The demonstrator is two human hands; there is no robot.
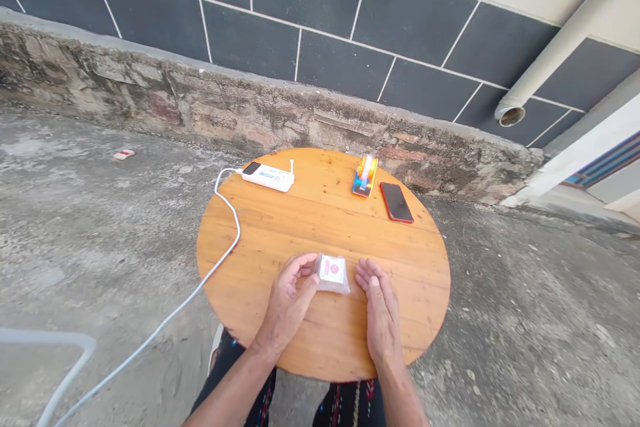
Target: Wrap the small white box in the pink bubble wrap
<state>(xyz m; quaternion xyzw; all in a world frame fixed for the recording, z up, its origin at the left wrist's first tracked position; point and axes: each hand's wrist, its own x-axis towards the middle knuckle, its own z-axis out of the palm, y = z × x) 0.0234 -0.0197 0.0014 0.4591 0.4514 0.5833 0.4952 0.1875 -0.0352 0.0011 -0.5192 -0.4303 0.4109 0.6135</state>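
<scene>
A small wrapped packet (332,272) with a white and pink label lies on the round wooden table (280,233), near its front. At the packet's left edge is my left hand (291,293), its fingers and thumb apart and the tips at or touching the wrapping. My right hand (381,307) rests on its side just right of the packet, with a small gap between them. Its fingers are stretched out and it holds nothing.
A white power bank (268,176) with a cable (238,220) sits at the back left of the table. At the back right are a colourful tape dispenser (365,177) and a red-edged phone (397,202). Behind runs a stone ledge (225,110).
</scene>
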